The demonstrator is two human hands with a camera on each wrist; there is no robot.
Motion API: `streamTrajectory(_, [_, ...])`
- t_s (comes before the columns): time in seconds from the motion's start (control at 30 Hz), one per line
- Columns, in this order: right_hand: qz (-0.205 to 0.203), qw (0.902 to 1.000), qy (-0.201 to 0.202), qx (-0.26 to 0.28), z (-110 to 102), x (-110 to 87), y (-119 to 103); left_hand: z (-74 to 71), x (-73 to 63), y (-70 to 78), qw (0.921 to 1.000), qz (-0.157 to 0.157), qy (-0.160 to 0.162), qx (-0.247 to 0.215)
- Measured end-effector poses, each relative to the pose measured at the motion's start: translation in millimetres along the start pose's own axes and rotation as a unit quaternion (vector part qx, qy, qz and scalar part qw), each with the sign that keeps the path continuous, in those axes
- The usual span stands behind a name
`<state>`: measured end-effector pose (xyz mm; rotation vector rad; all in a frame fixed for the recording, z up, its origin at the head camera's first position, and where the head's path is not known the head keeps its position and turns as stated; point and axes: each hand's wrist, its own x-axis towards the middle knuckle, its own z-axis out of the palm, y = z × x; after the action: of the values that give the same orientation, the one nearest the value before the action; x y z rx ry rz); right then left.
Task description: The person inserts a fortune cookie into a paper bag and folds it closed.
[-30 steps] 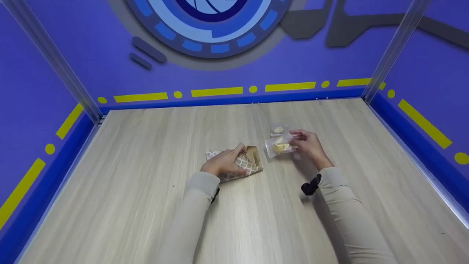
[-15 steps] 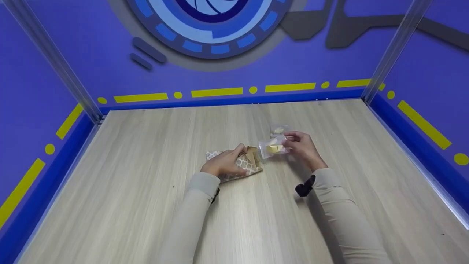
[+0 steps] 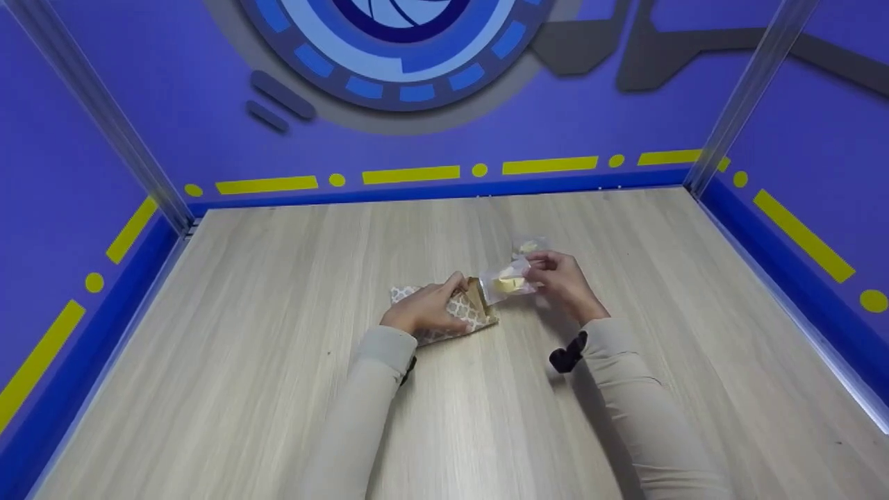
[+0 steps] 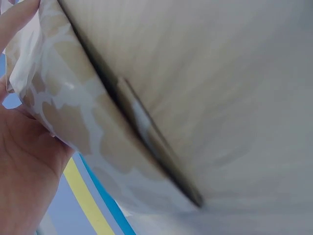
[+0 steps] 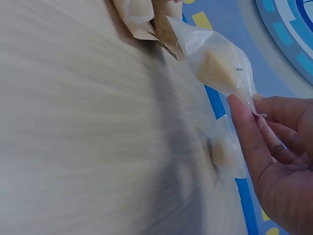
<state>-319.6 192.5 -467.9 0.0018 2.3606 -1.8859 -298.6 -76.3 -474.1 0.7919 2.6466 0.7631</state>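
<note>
A patterned brown-and-white paper bag (image 3: 462, 305) lies on its side on the table, its mouth to the right. My left hand (image 3: 427, 307) grips it from above, thumb and fingers around its sides; in the left wrist view the bag (image 4: 73, 103) fills much of the left half. Between thumb and fingertips, my right hand (image 5: 283, 142) pinches one end of a clear plastic packet (image 5: 220, 66) with a pale yellow piece inside. The packet's free end reaches the bag's open mouth; whether it is inside I cannot tell. A second similar packet (image 3: 529, 246) lies on the table just behind.
The wood-grain table (image 3: 278, 312) is enclosed at the back and sides by blue-purple panels (image 3: 430, 149) with yellow markings. Metal posts (image 3: 736, 90) stand at the back corners. A black wrist camera (image 3: 568, 354) sits on the right cuff.
My right hand has moved left with the plastic packet, bringing it from beside the bag up to its mouth. The left hand and bag have hardly moved; the second packet lies still.
</note>
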Motion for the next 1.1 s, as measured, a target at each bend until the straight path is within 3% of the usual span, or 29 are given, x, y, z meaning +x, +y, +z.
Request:
streamTrajectory(0.57, [0.007,0.9997,-0.024,-0.002,17.0,-2.1,2.7,0.6,0.9,0.1,1.0000,-0.008,0.000,0.000])
streamTrajectory(0.83, [-0.021,0.9992,-0.019,-0.027,26.8,-2.6,5.0,1.4,1.0,0.4,0.9999,-0.012,0.001,0.010])
streamTrajectory(1.0, [-0.034,0.9983,-0.011,-0.045,32.2,-3.3,3.4,1.7,1.1,-0.2,1.0000,-0.006,0.002,0.006])
streamTrajectory(1.1, [-0.017,0.9991,-0.019,-0.033,35.5,-3.6,2.9,1.7,1.4,-0.8,1.0000,0.003,0.006,0.006])
